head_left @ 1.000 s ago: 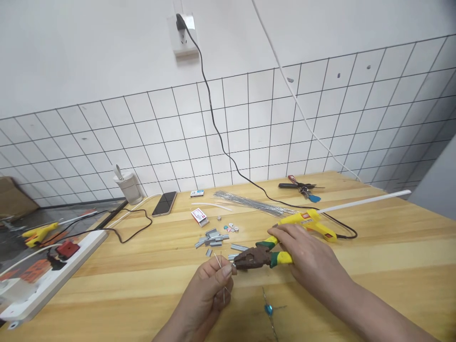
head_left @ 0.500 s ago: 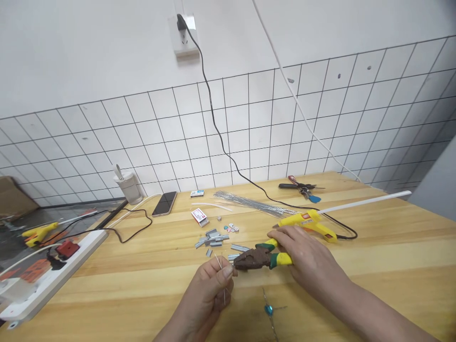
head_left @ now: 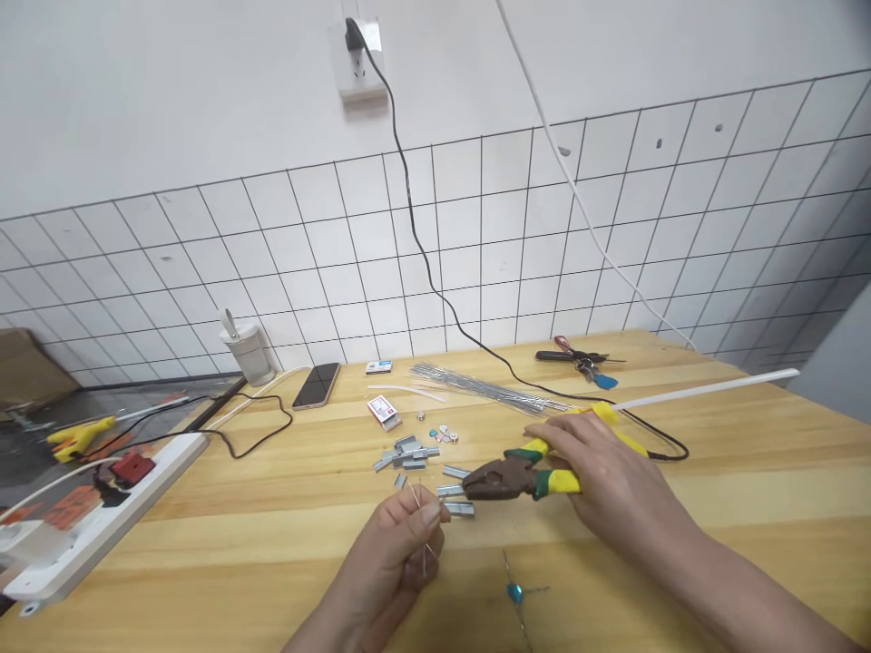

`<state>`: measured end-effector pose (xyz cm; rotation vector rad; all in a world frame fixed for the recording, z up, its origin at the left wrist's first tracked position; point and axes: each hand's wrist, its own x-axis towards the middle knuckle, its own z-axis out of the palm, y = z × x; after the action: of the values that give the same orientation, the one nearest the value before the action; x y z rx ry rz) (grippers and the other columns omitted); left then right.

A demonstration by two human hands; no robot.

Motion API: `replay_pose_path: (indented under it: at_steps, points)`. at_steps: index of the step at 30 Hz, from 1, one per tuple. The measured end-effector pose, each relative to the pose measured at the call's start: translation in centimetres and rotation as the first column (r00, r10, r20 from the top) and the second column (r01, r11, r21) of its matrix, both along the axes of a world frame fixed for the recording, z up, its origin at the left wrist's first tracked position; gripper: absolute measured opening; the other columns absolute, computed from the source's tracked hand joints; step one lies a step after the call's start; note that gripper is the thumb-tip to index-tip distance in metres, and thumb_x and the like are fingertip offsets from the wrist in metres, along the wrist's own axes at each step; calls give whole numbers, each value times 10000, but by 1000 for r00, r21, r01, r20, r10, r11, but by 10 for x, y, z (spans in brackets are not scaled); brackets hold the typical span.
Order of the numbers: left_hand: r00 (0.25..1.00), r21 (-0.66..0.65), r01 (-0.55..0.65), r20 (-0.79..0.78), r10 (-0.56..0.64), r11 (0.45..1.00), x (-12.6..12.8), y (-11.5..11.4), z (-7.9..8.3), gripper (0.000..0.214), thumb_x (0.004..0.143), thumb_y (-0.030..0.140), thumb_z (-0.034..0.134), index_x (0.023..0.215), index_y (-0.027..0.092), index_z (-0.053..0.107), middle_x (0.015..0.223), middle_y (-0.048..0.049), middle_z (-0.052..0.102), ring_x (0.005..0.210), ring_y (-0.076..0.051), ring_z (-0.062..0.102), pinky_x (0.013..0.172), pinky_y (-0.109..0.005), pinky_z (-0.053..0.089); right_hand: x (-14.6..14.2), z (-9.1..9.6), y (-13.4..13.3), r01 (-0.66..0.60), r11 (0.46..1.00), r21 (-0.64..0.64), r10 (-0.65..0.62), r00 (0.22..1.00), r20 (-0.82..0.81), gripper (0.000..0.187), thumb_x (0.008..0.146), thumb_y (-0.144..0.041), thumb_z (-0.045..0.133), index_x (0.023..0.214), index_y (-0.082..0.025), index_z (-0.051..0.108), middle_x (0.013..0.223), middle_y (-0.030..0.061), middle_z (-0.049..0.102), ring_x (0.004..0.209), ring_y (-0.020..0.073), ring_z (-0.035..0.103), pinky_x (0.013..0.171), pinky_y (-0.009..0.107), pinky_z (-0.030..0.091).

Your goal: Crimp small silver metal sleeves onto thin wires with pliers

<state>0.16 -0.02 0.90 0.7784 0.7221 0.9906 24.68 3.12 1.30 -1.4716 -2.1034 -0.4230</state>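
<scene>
Thin metal wires point(head_left: 426, 550) are pinched between the thumb and fingers of my left hand point(head_left: 401, 553), low in the middle of the view. My right hand point(head_left: 605, 462) is closed round the yellow and green handles of a pair of pliers point(head_left: 504, 478). The brown jaws point left, a short way from my left fingertips and apart from the wires. Just beyond the jaws lie several silver staple strips point(head_left: 457, 510). On the table in front of me rests a wire piece with a blue gem point(head_left: 515, 594) at its crossing.
Past the hands are a pile of staple strips point(head_left: 408, 452), small charms point(head_left: 444, 435), a staple box point(head_left: 385, 413) and a wire bundle point(head_left: 486, 388). A yellow glue gun point(head_left: 632, 442) is partly behind my right hand. A phone point(head_left: 317, 386) and power strip point(head_left: 109, 517) are left.
My right hand has drawn the pliers right and slightly away, so the jaws have left my left fingertips. My left hand keeps its pinch on the wires.
</scene>
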Motion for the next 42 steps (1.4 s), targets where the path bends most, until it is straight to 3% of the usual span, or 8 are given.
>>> replay_pose_path:
  at_steps: [7,30,42]
  points:
    - [1000,29,7,-9,-6,1000,4,-1,-3,288,681,364,680,621,162,484,413,107,268,384,-33,129,396,-185,100,-14,-12,-7,-72,997,-33,71,997,-15,645,488,37,340,1055,-211,525,981,61,594,880,207,546,563,263,434]
    - [1000,22,-22,-1,22,1000,8,-3,-2,274,679,351,684,633,167,487,434,101,272,401,-42,127,409,-195,97,-18,-13,-6,-85,994,-65,81,995,-60,585,555,41,348,1047,-222,527,963,59,587,870,198,532,551,245,422]
    - [1000,-27,-18,6,18,999,8,-5,-2,261,697,335,669,630,168,481,408,110,245,383,-36,92,389,-184,81,-15,-12,-1,-103,995,-20,102,994,-44,413,698,12,366,999,-201,550,905,66,573,832,197,502,597,275,401]
